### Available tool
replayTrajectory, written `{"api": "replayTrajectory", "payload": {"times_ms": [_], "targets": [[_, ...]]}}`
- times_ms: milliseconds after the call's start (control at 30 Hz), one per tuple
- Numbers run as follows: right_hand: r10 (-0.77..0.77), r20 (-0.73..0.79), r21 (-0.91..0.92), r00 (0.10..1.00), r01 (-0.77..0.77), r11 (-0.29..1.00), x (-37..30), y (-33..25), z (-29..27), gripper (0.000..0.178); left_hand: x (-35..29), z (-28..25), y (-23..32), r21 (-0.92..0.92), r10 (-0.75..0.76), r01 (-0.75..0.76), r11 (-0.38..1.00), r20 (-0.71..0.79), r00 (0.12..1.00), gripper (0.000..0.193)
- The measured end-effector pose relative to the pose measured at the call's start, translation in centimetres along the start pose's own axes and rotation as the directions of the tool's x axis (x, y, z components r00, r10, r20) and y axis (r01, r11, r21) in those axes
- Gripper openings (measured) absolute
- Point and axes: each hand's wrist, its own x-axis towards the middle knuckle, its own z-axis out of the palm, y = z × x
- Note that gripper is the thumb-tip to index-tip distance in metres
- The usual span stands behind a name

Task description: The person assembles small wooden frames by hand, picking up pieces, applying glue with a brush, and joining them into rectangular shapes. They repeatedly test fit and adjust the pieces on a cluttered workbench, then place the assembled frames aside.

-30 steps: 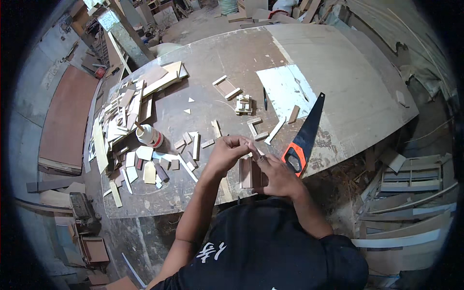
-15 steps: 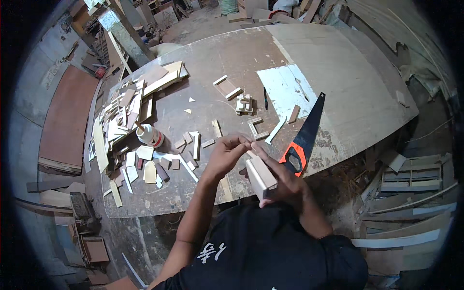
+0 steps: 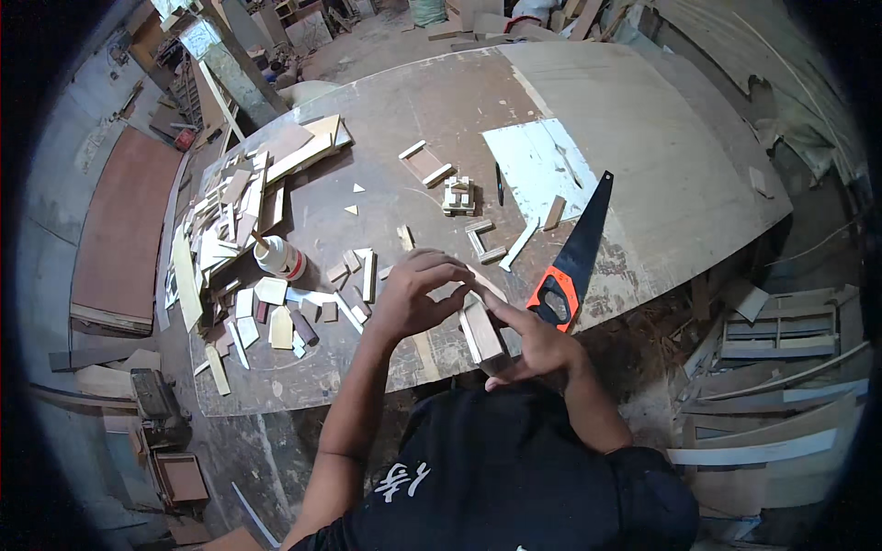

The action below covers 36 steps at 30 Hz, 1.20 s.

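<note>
Head view. Gripping a small wooden box-like piece (image 3: 481, 332) in the right hand (image 3: 544, 349), just in front of the torso and over the near edge of the plywood tabletop (image 3: 413, 106); pressing extended fingers along its right side and showing one fingertip at its near end. Probably holding it thus to steady it and to leave the far end within reach of the other hand. Curling the fingers of the left hand (image 3: 418, 286) toward the thumb near that far end; not revealing whether anything is being pinched there.

Showing a handsaw (image 3: 579, 248) to the right, handle toward the near side, presumably for easy pick-up. Displaying a U-shaped wooden frame (image 3: 474, 241) and a stacked wooden block assembly (image 3: 458, 196) farther away, perhaps set apart from the scrap-wood pile (image 3: 241, 184) at left to avoid mixing. Standing a white bottle (image 3: 280, 260) upright beside that pile, likely for access from the left.

Compared with half a second earlier: tilting the piece differently, so exposing less of its dark near end; rolling the left hand to show more of its back; leaving the tabletop items in the same arrangement.
</note>
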Motion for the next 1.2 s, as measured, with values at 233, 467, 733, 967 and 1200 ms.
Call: {"api": "replayTrajectory", "payload": {"times_ms": [233, 467, 733, 967, 1200], "targets": [[0.005, 0.084, 0.085, 0.996, -0.012, 0.996, -0.4, 1.0, -0.3, 0.129, 0.0, -0.1, -0.5, 0.201, 0.161, -0.212, 0.957, 0.240, 0.957, 0.017], [0.207, 0.311, 0.267, 0.928, -0.295, 0.918, -0.6, 1.7, -0.9, 0.123, -0.6, 1.8, -0.9, 0.366, 0.301, -0.385, 0.847, 0.267, 0.915, 0.015], [0.056, 0.134, 0.039, 0.989, -0.062, 0.997, -1.1, 2.8, -1.0, 0.123, 0.1, 2.0, -1.9, 0.218, 0.107, -0.142, 0.966, 0.162, 0.981, 0.020], [0.054, 0.198, 0.184, 0.979, -0.091, 0.979, 0.1, 0.8, -2.4, 0.134, 0.5, 2.0, -3.4, 0.183, -0.049, 0.045, 0.982, 0.012, 0.999, 0.017], [-0.041, 0.032, 0.181, 0.999, 0.035, 0.983, 0.6, 1.0, -3.2, 0.128, -0.1, 2.8, -6.5, -0.246, -0.292, 0.288, 0.926, 0.020, 0.956, 0.012]]}}
